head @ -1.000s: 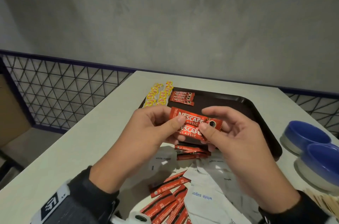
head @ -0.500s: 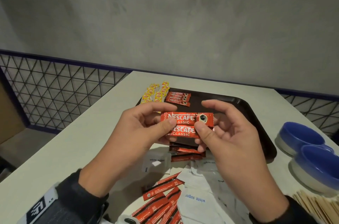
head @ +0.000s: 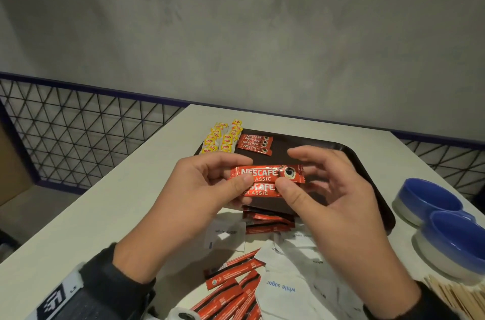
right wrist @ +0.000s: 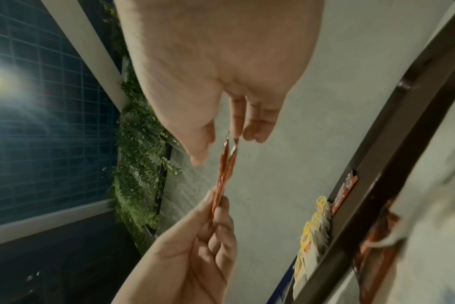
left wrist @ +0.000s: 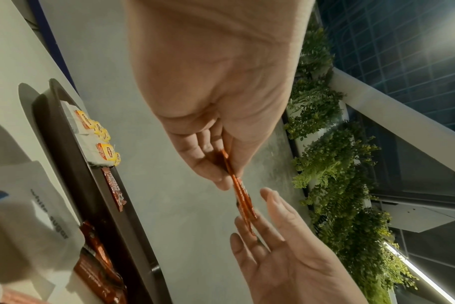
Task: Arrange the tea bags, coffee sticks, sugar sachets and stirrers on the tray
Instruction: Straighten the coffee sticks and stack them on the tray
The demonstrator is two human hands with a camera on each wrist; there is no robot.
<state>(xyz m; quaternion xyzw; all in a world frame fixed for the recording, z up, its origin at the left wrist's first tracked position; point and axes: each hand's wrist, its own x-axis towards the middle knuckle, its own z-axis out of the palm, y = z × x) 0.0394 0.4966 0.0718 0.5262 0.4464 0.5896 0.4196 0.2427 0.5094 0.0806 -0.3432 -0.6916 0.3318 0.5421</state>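
Note:
Two red coffee sticks point(head: 265, 175) lie one above the other, level, held over the near part of the dark tray point(head: 294, 141). My left hand point(head: 237, 171) pinches their left ends between thumb and fingers. My right hand point(head: 294, 170) has its thumb on the lower stick and fingers behind; its index finger arches clear above. The left wrist view shows the held sticks point(left wrist: 240, 193) edge-on, as does the right wrist view point(right wrist: 225, 164). Yellow tea bags point(head: 223, 137) and three placed coffee sticks point(head: 254, 144) sit at the tray's far left.
Loose coffee sticks point(head: 231, 288) and white sugar sachets point(head: 283, 283) lie on the table near me, with more sticks point(head: 267, 220) at the tray's near edge. Wooden stirrers point(head: 454, 296) lie at the lower right. Two blue bowls point(head: 430, 199) stand to the right. A wire railing borders the table.
The two sticks have turned from tilted to level in my hands. My right index finger has lifted off the upper stick's right end.

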